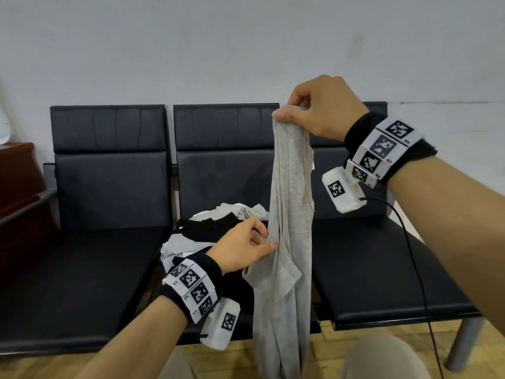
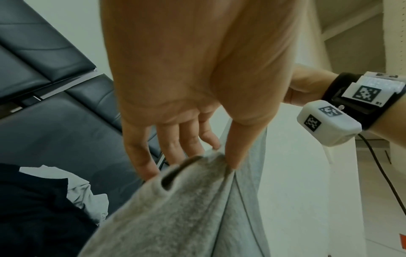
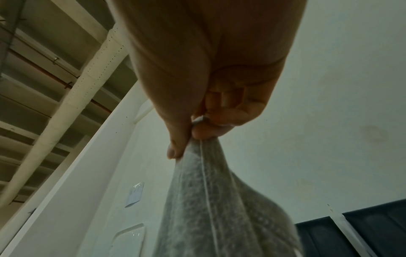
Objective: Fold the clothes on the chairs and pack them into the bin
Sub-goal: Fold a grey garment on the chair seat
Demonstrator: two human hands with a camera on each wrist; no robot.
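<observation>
Black padded chairs [image 1: 114, 187] line a pale wall as a person lifts a grey shirt [image 1: 289, 214] clear of the middle seat. The right hand [image 1: 322, 110] pinches the shirt's top edge between thumb and curled fingers, high in front of the chair backs, and the cloth hangs in a long bunched column past the seat's front edge toward the floor. The left hand [image 1: 243, 248] pinches a fold midway down. A pile [image 1: 213, 228] of black and pale clothes waits on the middle seat, just behind the left hand. No bin shows in any view.

The risk lies in the narrow top pinch: the thin hem could slip free and drop the shirt to the floor. Gathered as it is, the cloth may also fold crooked unless spread first, and its hanging tail could drag the pile off the seat's edge.
</observation>
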